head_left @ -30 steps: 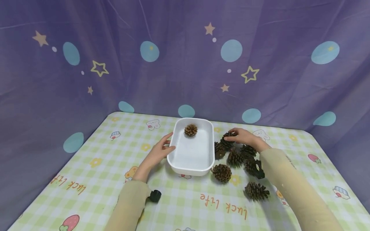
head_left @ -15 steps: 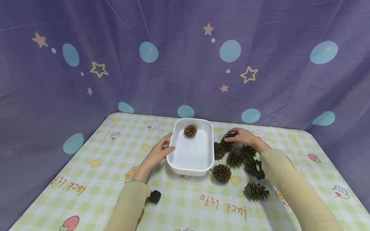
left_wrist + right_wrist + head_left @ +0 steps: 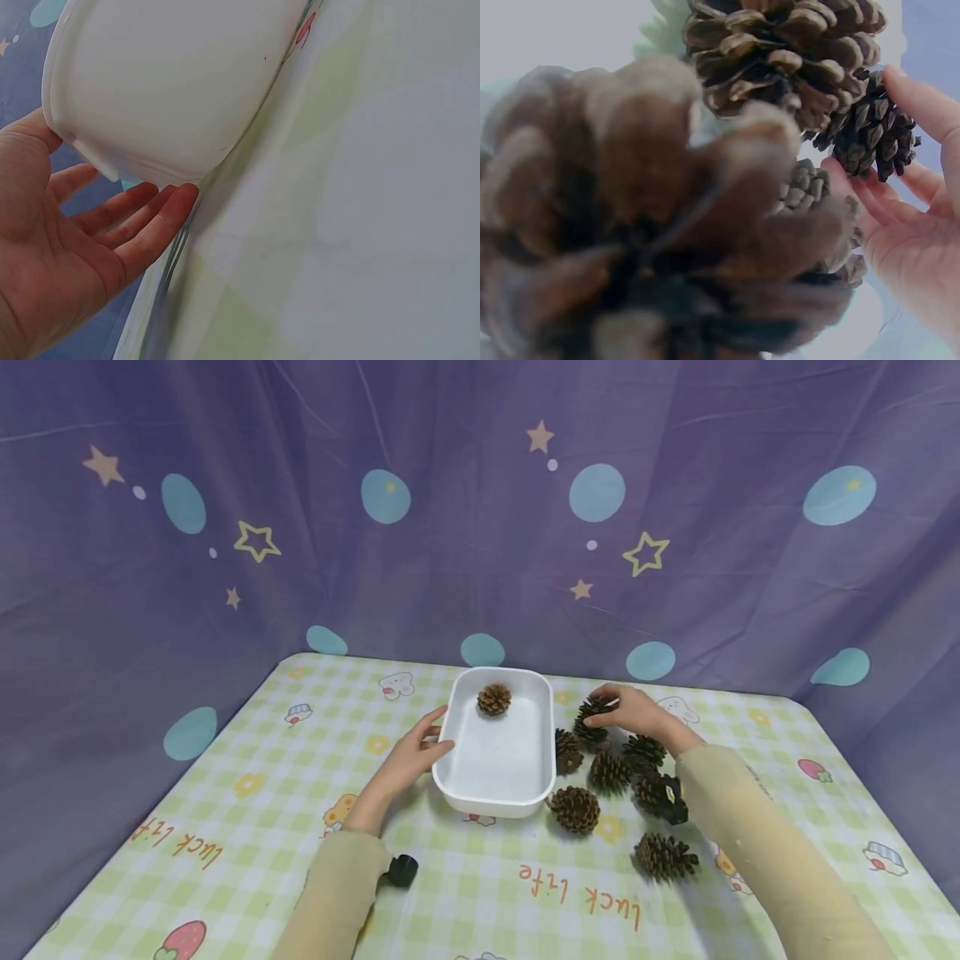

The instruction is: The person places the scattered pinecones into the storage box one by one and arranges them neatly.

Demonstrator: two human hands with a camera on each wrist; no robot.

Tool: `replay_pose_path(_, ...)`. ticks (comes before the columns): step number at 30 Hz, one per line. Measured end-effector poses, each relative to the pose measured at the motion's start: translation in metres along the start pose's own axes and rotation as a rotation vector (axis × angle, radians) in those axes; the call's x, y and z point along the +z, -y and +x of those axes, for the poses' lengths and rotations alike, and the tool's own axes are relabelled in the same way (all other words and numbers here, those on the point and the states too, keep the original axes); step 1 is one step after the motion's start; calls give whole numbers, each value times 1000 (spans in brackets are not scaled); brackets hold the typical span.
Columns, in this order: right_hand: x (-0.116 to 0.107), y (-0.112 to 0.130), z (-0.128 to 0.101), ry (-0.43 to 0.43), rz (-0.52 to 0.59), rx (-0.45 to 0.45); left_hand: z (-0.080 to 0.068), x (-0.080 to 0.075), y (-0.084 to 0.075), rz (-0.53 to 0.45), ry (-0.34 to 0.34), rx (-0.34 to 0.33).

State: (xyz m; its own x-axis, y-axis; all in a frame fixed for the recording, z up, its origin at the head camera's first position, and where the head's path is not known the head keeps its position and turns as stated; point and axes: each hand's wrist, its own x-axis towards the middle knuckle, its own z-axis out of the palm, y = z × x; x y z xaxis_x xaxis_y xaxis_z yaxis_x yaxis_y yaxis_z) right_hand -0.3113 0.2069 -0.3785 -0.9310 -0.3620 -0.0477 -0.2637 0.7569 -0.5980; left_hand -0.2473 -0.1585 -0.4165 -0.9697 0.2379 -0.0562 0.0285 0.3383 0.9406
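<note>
In the head view a white rectangular tub [image 3: 495,768] stands at the middle of the table, with one brown pine cone [image 3: 494,699] inside near its far end. My left hand [image 3: 405,762] rests against the tub's left side. In the left wrist view its thumb touches the rim and its fingertips lie on the outer wall. To the right of the tub, my right hand [image 3: 633,712] grips a dark pine cone [image 3: 590,724] between thumb and fingers. The right wrist view shows this held pine cone [image 3: 874,131] partly behind nearer ones.
Several more pine cones lie right of the tub, including a near one [image 3: 575,810] by its corner and another [image 3: 666,857] closer to the front. A checked cloth [image 3: 247,868] covers the table; a purple curtain [image 3: 450,585] hangs behind it.
My right hand has shifted slightly up and away, and more of the pine cone in its fingers shows. The left hand and the tub have stayed put.
</note>
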Motion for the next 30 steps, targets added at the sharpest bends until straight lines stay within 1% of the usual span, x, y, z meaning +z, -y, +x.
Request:
replay_pose_path(4, -2, 0, 1, -9, -4, -22, 2, 2, 4, 18, -20, 5)
replay_pose_path(7, -4, -1, 2, -11, -5, -15, 2, 2, 5, 22, -27, 0)
replay_pose_path(11, -5, 2, 4, -17, -11, 2, 2, 2, 5, 23, -23, 2)
replay_pose_path(18, -9, 15, 4, -33, -3, -31, 1, 1, 3, 0, -1, 7)
replay_pose_path(22, -11, 19, 4, -47, 8, -27, 1, 1, 3, -15, 8, 7)
replay_pose_path(30, -16, 24, 10, -94, -5, -67, 2, 1, 4, 27, -18, 2)
